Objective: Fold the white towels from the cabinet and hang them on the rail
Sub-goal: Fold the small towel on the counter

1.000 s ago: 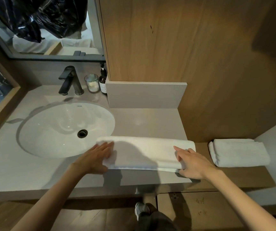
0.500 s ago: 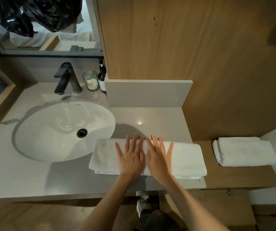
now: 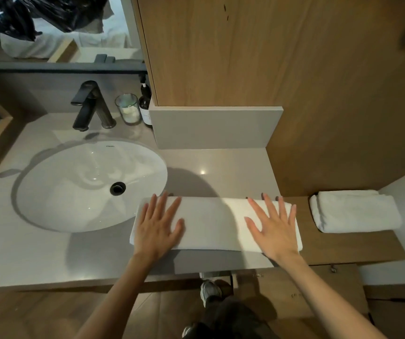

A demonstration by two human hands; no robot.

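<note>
Item: long folded white towel (image 3: 216,223), lying flat along the front of the grey countertop (image 3: 25,253), its left end just beside the basin and its right end reaching over onto the lower wooden ledge (image 3: 358,248). Left hand (image 3: 156,228): flat on the towel's left part, fingers straight and spread, gripping nothing. Right hand (image 3: 274,231): flat on the towel's right part, likewise splayed and unclenched, pressing down. Second folded towel (image 3: 355,211): a shorter, thicker white bundle on the wooden ledge, apart from the first. Sink basin (image 3: 91,184): white oval set into the counter, dark drain (image 3: 117,188) at its bottom. Black faucet (image 3: 91,104) behind the basin. Clear glass jar (image 3: 128,108): upright beside the faucet, holding small white pieces (too small to identify). Dark pump bottle (image 3: 145,104): upright, just beside the jar, contents not visible.
</note>
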